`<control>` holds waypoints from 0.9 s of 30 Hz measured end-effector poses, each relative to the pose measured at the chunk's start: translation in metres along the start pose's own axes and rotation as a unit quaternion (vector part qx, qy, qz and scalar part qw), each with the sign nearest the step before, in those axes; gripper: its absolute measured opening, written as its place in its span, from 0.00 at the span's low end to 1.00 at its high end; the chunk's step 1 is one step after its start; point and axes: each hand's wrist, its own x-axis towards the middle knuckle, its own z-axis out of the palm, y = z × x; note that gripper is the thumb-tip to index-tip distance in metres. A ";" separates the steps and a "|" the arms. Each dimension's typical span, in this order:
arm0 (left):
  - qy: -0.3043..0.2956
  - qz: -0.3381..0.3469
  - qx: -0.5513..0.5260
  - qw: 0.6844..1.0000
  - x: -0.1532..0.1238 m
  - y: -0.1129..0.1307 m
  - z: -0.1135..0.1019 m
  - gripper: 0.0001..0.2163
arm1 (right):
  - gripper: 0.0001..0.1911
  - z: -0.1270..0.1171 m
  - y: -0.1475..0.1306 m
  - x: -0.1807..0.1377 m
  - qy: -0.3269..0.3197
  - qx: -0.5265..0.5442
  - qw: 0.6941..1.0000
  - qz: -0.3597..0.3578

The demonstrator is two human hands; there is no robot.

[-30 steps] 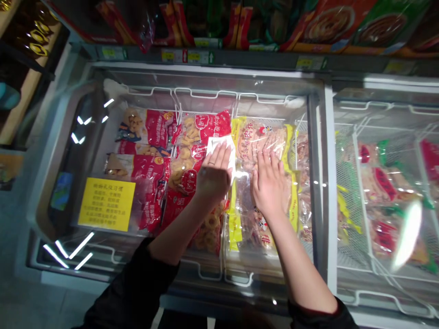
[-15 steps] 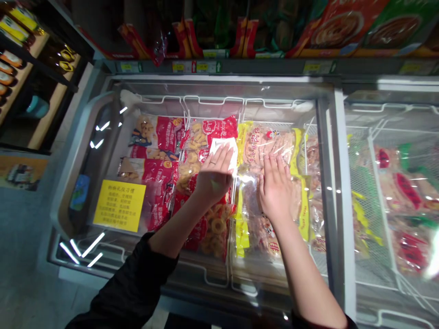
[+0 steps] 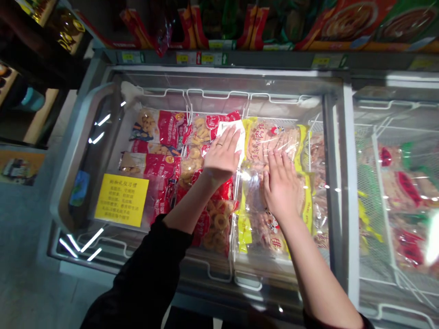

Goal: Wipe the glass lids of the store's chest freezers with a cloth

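Observation:
My left hand [image 3: 222, 153] lies flat, with a ring on one finger, over a white wipe [image 3: 242, 130] on the clear glass lid [image 3: 164, 246] of a chest freezer. The wipe is partly hidden under its fingers. My right hand [image 3: 283, 187] rests palm down on the same glass, fingers stretched out, with nothing in it. Beneath the glass, red bags of ring-shaped snacks [image 3: 217, 224] are under the left hand. Yellow-edged bags of pale frozen meat [image 3: 274, 137] lie below the right.
A yellow notice [image 3: 121, 199] is on the lid's left part. White wire baskets [image 3: 219, 94] divide the freezer. To the right is another freezer section with bagged food [image 3: 408, 187]. Boxed goods [image 3: 353, 23] line the shelf behind. At upper left, a person's dark sleeve [image 3: 51, 55] blocks a bottle shelf.
My left hand and the wipe have slid a little toward the back of the lid. My right hand has barely moved. A dark-clothed person has come into view at upper left.

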 end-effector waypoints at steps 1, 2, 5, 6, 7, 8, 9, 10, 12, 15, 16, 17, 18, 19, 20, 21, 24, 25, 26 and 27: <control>0.007 -0.004 0.001 1.000 -0.010 0.000 0.000 0.32 | 0.33 0.000 -0.005 0.001 -0.004 0.007 1.000 -0.004; 0.012 -0.003 0.000 1.000 -0.020 0.003 0.000 0.33 | 0.34 0.001 -0.011 0.002 -0.007 0.015 1.000 -0.008; 0.002 0.035 -0.009 0.999 -0.045 0.016 0.001 0.32 | 0.35 0.010 -0.030 0.006 -0.009 0.049 0.999 -0.007; -0.004 0.052 -0.010 0.999 -0.047 0.019 0.001 0.32 | 0.36 0.014 -0.035 0.007 -0.003 0.062 0.998 -0.001; -0.011 0.070 -0.009 0.997 -0.046 0.021 0.001 0.31 | 0.36 0.017 -0.039 0.008 0.003 0.074 0.997 0.007; -0.018 0.085 -0.006 0.996 -0.041 0.021 0.000 0.31 | 0.36 0.020 -0.041 0.008 0.010 0.085 0.996 0.013; -0.027 0.098 -0.003 0.995 -0.034 0.019 -0.001 0.30 | 0.35 0.023 -0.042 0.007 0.015 0.093 0.995 0.017; -0.036 0.106 -0.002 0.994 -0.025 0.014 -0.002 0.30 | 0.35 0.024 -0.042 0.006 0.019 0.099 0.995 0.018; -0.053 0.101 -0.005 0.993 -0.005 -0.001 -0.005 0.30 | 0.36 0.025 -0.040 0.005 0.018 0.100 0.995 0.013; -0.031 0.061 -0.010 0.998 0.006 -0.028 -0.008 0.33 | 0.39 0.022 -0.038 0.004 0.003 0.085 0.996 0.002; -0.018 0.046 -0.013 0.999 0.002 -0.035 -0.009 0.34 | 0.41 0.022 -0.038 0.004 -0.001 0.077 0.997 0.000; -0.006 0.034 -0.014 0.999 -0.006 -0.040 -0.010 0.35 | 0.41 0.021 -0.040 0.004 -0.004 0.070 0.998 -0.002; 0.005 0.023 -0.015 1.000 -0.017 -0.041 -0.010 0.35 | 0.42 0.021 -0.041 0.004 -0.006 0.066 0.998 -0.004; 0.017 0.012 -0.013 1.000 -0.030 -0.040 -0.011 0.36 | 0.42 0.021 -0.043 0.005 -0.007 0.063 0.998 -0.005; 0.019 0.013 -0.011 1.000 -0.042 -0.036 -0.011 0.36 | 0.42 0.021 -0.044 0.005 -0.007 0.061 0.998 -0.005; 0.014 0.026 -0.012 0.999 -0.052 -0.031 -0.011 0.36 | 0.42 0.022 -0.046 0.005 -0.008 0.060 0.998 -0.005; -0.005 0.051 -0.018 0.998 -0.064 -0.010 -0.008 0.33 | 0.42 0.023 -0.048 0.005 -0.012 0.054 0.998 0.001; -0.013 0.060 -0.020 0.998 -0.060 -0.005 -0.007 0.31 | 0.41 0.023 -0.048 0.005 -0.012 0.052 0.999 0.003; -0.020 0.068 -0.023 0.997 -0.053 -0.001 -0.006 0.30 | 0.40 0.023 -0.047 0.004 -0.012 0.048 0.999 0.005; -0.023 0.076 -0.025 0.997 -0.042 -0.001 -0.006 0.29 | 0.39 0.023 -0.047 0.004 -0.011 0.044 0.999 0.006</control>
